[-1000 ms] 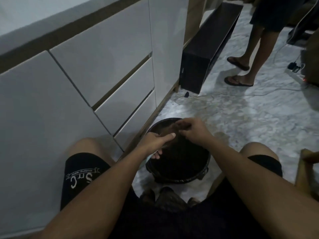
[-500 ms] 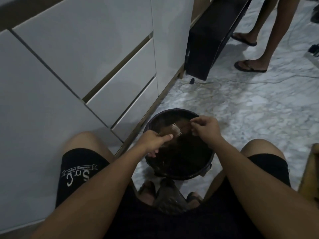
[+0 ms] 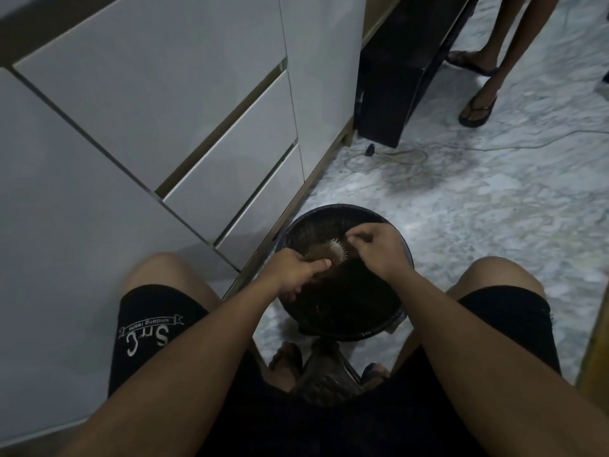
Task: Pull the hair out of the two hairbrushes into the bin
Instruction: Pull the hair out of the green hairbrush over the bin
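Black bin (image 3: 342, 319) is sitting on the floor between your knees; your left hand (image 3: 293, 270) is gripping the hairbrush (image 3: 333, 251) over it, right hand (image 3: 375, 247) pinching at the bristles, hair too dim to confirm. Keep pulling over the rim.

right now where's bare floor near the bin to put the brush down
Bare marble floor lies right of the bin, between it and the cable further out. Crowded spots: the drawers sit close on the bin's left, and both hands, left hand and right hand, hold the brush over the bin.
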A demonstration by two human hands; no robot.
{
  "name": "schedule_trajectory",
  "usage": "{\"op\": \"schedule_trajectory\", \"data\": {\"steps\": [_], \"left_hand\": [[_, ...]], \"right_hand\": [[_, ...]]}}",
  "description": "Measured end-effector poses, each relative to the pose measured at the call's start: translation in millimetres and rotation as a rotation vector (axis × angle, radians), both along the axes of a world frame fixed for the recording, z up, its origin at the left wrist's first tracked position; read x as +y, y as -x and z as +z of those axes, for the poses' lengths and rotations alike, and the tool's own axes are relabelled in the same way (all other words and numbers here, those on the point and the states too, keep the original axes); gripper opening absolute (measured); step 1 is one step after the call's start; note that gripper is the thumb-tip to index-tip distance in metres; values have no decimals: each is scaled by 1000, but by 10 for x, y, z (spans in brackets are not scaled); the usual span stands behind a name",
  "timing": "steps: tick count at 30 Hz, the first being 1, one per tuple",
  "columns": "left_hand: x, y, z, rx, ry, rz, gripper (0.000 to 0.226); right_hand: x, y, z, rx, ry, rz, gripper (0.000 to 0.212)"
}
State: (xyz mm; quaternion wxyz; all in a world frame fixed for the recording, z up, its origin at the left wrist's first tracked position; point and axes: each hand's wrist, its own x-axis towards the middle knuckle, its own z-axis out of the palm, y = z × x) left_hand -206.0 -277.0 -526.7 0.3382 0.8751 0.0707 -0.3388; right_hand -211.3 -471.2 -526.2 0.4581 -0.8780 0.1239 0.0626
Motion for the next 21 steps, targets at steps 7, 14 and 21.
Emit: {"op": "schedule_trajectory", "data": {"steps": [7, 14, 21], "left_hand": [[8, -43, 4, -4, 3, 48, 55], [-55, -86, 77, -18, -5, 44, 49], [-23, -119, 92, -24, -32, 31, 49]], "right_hand": [[-40, -22, -9, 44, -70, -57, 18], [4, 8, -62, 43, -140, 197, 61], [-27, 8, 24, 5, -105, -59, 9]]}}
